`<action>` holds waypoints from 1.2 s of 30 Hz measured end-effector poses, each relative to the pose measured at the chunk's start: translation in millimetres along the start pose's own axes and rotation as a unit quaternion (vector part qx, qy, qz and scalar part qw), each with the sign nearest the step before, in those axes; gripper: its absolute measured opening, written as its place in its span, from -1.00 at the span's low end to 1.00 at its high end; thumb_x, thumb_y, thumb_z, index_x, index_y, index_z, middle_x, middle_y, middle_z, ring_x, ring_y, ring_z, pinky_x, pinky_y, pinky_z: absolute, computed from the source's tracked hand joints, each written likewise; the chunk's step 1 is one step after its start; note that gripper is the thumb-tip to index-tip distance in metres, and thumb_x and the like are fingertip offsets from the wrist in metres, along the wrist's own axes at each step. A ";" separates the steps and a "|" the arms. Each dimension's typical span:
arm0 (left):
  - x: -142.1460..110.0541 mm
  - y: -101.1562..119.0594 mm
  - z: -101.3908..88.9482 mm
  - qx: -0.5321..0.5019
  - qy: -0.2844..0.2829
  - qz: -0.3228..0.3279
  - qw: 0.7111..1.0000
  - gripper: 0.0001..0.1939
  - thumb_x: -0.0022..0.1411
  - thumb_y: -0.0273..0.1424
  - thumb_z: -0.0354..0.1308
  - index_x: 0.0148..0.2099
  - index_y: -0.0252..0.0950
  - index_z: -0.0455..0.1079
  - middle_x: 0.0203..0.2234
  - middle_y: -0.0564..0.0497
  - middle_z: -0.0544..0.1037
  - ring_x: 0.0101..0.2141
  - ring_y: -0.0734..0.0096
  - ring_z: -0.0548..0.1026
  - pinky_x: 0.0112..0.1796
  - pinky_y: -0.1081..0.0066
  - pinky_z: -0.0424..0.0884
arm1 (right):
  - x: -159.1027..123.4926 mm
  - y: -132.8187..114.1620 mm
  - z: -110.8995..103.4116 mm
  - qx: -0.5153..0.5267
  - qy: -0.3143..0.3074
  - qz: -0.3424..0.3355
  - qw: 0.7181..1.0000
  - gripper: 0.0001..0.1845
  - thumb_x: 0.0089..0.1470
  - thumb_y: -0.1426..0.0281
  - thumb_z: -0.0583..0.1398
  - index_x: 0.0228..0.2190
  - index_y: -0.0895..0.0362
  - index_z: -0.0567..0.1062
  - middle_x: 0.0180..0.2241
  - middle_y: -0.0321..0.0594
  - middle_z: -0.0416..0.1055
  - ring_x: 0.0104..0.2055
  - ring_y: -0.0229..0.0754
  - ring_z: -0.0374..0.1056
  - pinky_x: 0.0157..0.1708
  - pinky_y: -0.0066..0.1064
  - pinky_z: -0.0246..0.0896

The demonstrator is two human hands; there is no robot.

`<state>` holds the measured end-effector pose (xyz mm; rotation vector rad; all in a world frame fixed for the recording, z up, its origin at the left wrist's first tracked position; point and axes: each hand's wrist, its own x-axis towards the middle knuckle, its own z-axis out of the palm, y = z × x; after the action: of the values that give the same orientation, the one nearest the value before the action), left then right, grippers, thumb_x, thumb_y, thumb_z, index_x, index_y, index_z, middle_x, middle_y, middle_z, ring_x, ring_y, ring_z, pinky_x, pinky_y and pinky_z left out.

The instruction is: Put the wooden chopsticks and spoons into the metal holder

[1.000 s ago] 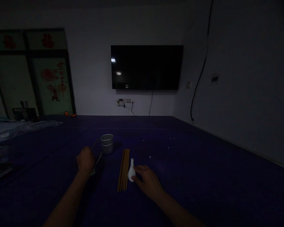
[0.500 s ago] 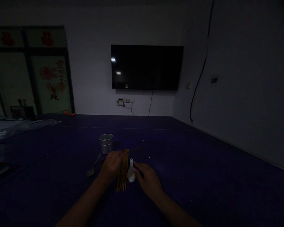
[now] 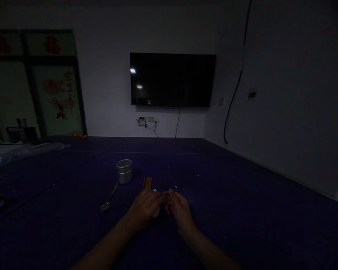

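My left hand (image 3: 148, 202) and my right hand (image 3: 178, 208) are close together, both closed on a thin metal utensil (image 3: 179, 189). It lies crosswise between them, its right end sticking out past my right fingers; its kind is too dark to make out. Below my left hand, a row of wooden chopsticks (image 3: 147, 182) lies on the dark blue surface, mostly covered. Beside them is a white soup spoon (image 3: 157, 213), with only its handle tip and part of its bowl showing. To the left rest a metal spoon (image 3: 106, 206) and an upright silver cup (image 3: 124, 173).
Clear plastic sheeting (image 3: 28, 150) lies at the left on the blue surface (image 3: 242, 210). Small white bits are scattered to the right. A television (image 3: 173, 79) hangs on the back wall, and a black cable (image 3: 233, 103) runs down the right wall.
My right hand has left the white spoon and now grips the thin utensil. My left hand has moved right with that utensil, from the chopsticks to over the white spoon.
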<state>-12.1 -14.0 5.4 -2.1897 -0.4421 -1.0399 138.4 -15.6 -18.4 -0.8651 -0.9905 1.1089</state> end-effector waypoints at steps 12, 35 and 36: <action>-9.4 -6.4 2.9 -0.022 0.003 -0.058 0.998 -0.81 0.30 -0.47 -0.04 -0.13 -0.33 0.38 -0.44 -0.03 0.54 -0.42 0.45 0.47 -0.39 0.43 0.35 | 20.1 -3.2 -25.0 0.096 0.082 -0.007 0.992 -0.54 -0.20 -0.02 0.27 -0.51 0.13 0.40 -0.65 -0.33 0.37 -0.68 -0.32 0.19 -0.70 -0.49 0.01; -12.3 11.9 12.0 -0.118 -0.094 -0.162 0.975 -0.71 0.33 -0.32 -0.06 -0.36 -0.30 0.39 -0.52 0.01 0.49 -0.44 0.43 0.42 -0.38 0.40 0.28 | -0.9 -2.7 -6.2 -0.035 -0.137 0.054 0.988 -0.44 -0.29 0.05 0.36 -0.27 0.16 0.59 -0.53 -0.24 0.49 -0.51 -0.23 0.35 -0.47 -0.42 0.18; -12.2 10.8 11.5 -0.120 -0.101 -0.163 0.974 -0.70 0.33 -0.30 -0.05 -0.37 -0.30 0.39 -0.53 0.01 0.49 -0.44 0.42 0.42 -0.38 0.40 0.28 | -1.2 -3.1 -6.1 -0.034 -0.133 0.055 0.989 -0.45 -0.30 0.06 0.36 -0.28 0.16 0.59 -0.54 -0.24 0.49 -0.52 -0.23 0.34 -0.48 -0.43 0.18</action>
<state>-7.5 -14.0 -14.1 -2.5090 -0.8280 -1.0911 145.0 -17.9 -17.7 -0.8487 -1.2179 1.3139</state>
